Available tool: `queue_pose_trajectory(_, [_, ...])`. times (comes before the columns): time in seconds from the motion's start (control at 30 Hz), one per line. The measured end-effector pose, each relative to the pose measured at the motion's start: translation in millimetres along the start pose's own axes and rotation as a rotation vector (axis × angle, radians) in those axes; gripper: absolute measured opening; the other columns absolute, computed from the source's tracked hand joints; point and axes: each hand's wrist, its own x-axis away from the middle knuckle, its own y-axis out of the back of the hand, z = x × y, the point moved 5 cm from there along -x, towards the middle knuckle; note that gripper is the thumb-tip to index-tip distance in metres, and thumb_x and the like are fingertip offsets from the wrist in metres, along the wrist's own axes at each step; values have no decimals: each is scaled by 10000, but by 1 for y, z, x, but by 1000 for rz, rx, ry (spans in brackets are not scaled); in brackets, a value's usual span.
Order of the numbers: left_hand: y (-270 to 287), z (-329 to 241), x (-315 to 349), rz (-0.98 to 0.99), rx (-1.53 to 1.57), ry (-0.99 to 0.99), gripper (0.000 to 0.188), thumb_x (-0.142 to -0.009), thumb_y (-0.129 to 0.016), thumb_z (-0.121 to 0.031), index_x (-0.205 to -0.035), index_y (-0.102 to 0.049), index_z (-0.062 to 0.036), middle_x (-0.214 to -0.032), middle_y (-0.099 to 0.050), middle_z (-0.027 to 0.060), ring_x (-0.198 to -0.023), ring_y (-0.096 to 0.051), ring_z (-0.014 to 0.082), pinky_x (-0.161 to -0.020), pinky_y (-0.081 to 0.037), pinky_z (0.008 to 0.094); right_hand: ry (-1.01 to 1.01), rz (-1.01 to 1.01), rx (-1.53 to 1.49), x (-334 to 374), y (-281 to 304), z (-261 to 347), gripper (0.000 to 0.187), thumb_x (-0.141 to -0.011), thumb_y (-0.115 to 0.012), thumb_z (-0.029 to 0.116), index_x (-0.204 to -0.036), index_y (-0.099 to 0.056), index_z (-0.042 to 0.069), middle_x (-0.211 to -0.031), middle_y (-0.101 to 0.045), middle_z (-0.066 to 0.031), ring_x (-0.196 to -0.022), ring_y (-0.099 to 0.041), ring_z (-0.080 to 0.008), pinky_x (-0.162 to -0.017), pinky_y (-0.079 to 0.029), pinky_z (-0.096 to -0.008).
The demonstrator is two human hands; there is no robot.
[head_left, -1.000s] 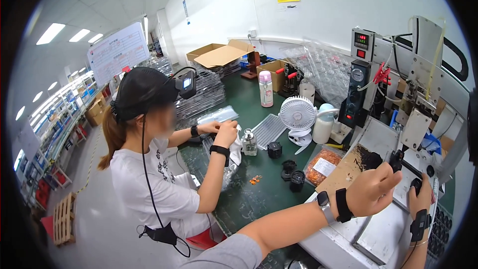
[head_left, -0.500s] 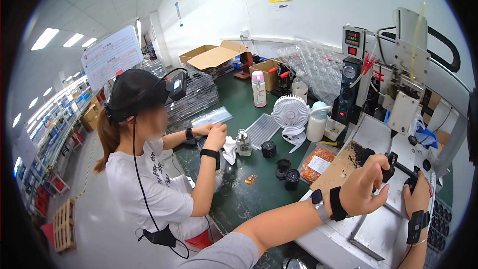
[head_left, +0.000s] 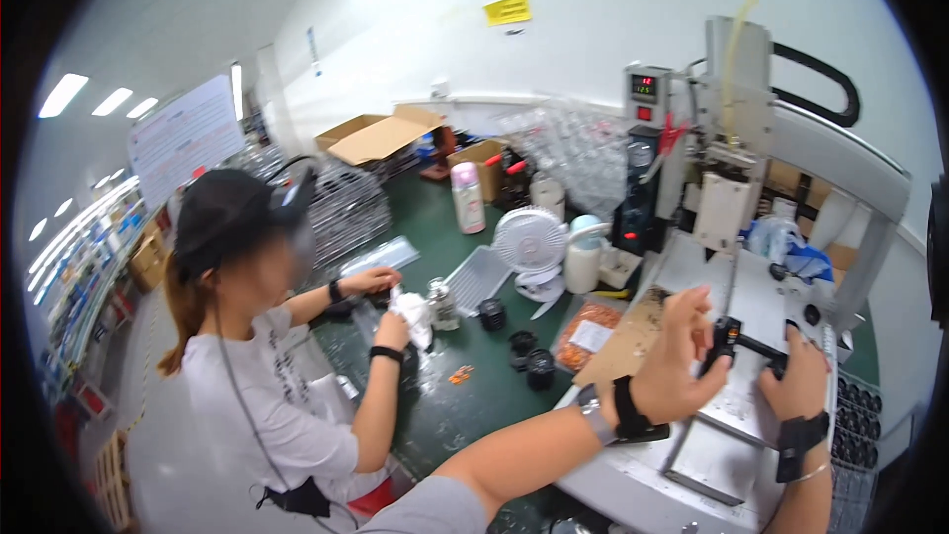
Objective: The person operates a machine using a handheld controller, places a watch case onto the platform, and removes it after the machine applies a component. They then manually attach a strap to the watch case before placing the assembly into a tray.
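My left hand [head_left: 677,366] is above the bare metal plate of a bench machine. Its fingers curl around one end of a black tool [head_left: 730,338] with a straight bar and a small orange mark. At the other end of the bar, my right hand [head_left: 799,381] grips a black piece, its thumb toward the left. The fingers partly cover the tool, so its exact kind cannot be made out. Beside my left hand lies a brown board [head_left: 618,361] with dark crumbs on it. The machine's pale head [head_left: 724,210] hangs beyond both hands.
At left a co-worker [head_left: 267,366] handles a white cloth [head_left: 415,316] by a glass bottle [head_left: 442,305]. A white fan [head_left: 531,240], black round parts [head_left: 539,368], a bag of orange pieces [head_left: 585,333] and small orange bits [head_left: 461,374] lie on the green table. Black parts [head_left: 858,420] fill a rack at right.
The view has swung, with the scene sliding left in the picture. Both my hands stay at the black tool; the left hand's fingers point more upward. The co-worker's hands have moved slightly apart.
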Motion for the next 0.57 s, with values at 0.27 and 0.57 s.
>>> queue_pose_trajectory(0.27, [-3,48,-3,228,-240,375,310,-773,-694,-146,-1046,-605,-29,-1020,-452,61,-755,-456,106,-699,-434,232,357,216,-319,-11,12,53,484,-643,-647,144,-1120,-590,86,-842,-532,-149,-796,-532,-315,-718,-447,-384])
queue_pose_trajectory(0.57, [-21,78,-20,520,-306,623,258,-737,-738,-238,-841,-695,-6,-816,-637,125,-718,-603,154,-628,-466,265,375,266,-348,-9,11,50,436,-685,-639,179,-1110,-600,85,-904,-536,-177,-869,-535,-334,-800,-443,-400])
